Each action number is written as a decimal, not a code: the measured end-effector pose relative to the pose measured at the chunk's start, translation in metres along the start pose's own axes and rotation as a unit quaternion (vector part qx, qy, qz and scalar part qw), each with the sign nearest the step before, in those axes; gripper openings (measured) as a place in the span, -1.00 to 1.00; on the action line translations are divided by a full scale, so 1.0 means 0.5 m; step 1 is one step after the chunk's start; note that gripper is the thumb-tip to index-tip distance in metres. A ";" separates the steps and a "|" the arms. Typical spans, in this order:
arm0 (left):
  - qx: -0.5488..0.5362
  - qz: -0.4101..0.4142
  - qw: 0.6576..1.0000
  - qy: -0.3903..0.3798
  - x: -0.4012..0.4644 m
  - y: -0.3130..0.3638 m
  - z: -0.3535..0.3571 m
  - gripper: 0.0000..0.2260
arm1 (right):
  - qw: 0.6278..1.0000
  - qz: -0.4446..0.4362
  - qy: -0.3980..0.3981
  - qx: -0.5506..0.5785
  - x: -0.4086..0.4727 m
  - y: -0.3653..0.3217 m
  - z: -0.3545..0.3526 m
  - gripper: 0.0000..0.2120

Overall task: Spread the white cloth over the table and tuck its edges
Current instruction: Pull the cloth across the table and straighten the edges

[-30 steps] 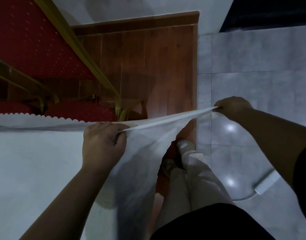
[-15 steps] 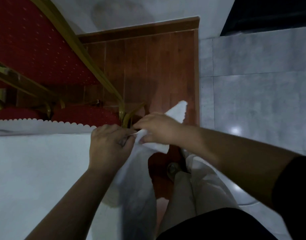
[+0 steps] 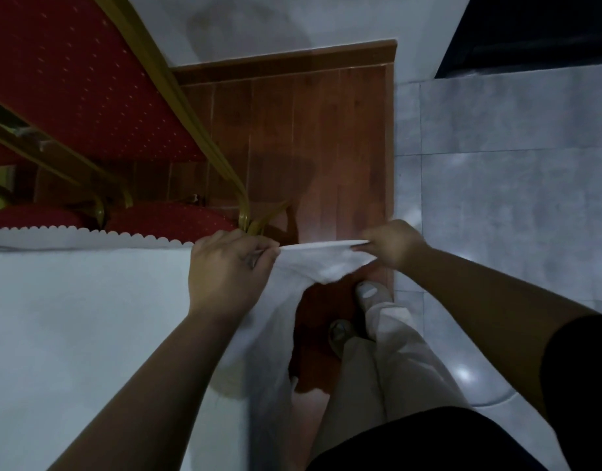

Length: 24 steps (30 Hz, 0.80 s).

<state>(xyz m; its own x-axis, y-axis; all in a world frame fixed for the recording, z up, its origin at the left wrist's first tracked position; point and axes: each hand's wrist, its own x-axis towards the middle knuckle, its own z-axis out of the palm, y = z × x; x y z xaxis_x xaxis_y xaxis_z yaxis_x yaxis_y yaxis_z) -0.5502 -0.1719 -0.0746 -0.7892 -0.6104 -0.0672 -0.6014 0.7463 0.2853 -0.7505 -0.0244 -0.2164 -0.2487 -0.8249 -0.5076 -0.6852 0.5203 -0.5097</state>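
At the table's corner, dead centre of the view, both hands are on the white cloth (image 3: 88,317). Left hand (image 3: 224,270) is clenched over the cloth right at the corner, knuckles up, thumb and fingers pinched on the fabric's edge. Right hand (image 3: 391,246), over at 3 o'clock from the left one, grips the other end of that same edge, fingers curled tight around it. Between the two hands the edge runs as a thin, taut, nearly level white line, and below it the fabric sags in a soft pouch, then hangs down off the table's side toward 6 o'clock.

The rest of the cloth lies flat across the table, filling the whole 9 o'clock side of the view. Its far border (scalloped, a neat row of little arcs) (image 3: 88,232) runs off leftward from the left hand.

Beyond that border, up at 10 and 11 o'clock, sit red chairs (image 3: 88,96) with gold frames, their cushions dotted with small pale specks. A reddish wooden floor (image 3: 309,147) fills 12 o'clock, and grey tiles (image 3: 513,164) take over at 2 and 3 o'clock.

Down at 5 o'clock, the person's legs in pale trousers (image 3: 377,362) stand just beside the hanging cloth, one shoe (image 3: 371,290) right under the right hand.
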 end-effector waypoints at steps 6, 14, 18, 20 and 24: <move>-0.008 -0.027 0.999 0.018 0.000 0.004 0.003 -0.84 | 0.991 0.096 0.004 -0.096 -0.050 0.095 -0.009 -0.68; -0.006 -0.038 0.999 0.028 0.000 0.015 -0.002 -0.90 | 0.970 0.156 -0.015 -0.184 -0.111 0.107 -0.038 -0.67; 0.014 -0.008 0.999 0.027 -0.002 0.007 0.001 -0.91 | 0.969 0.167 -0.017 -0.181 -0.102 0.055 -0.032 -0.64; 0.019 -0.014 0.999 0.021 -0.003 0.009 -0.001 -0.88 | 0.985 0.121 0.012 -0.123 -0.096 0.012 -0.027 -0.54; 0.024 -0.038 0.999 -0.024 0.000 0.016 -0.010 -0.84 | 0.993 0.060 0.082 0.066 -0.114 -0.080 -0.056 -0.40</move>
<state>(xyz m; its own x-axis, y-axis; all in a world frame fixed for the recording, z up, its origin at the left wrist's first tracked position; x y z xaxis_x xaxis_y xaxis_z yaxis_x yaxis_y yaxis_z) -0.5544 -0.1673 -0.0675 -0.7457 -0.6530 -0.1323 -0.6638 0.7109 0.2324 -0.7282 -0.0044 -0.1474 -0.4383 -0.7741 -0.4567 -0.5503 0.6329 -0.5446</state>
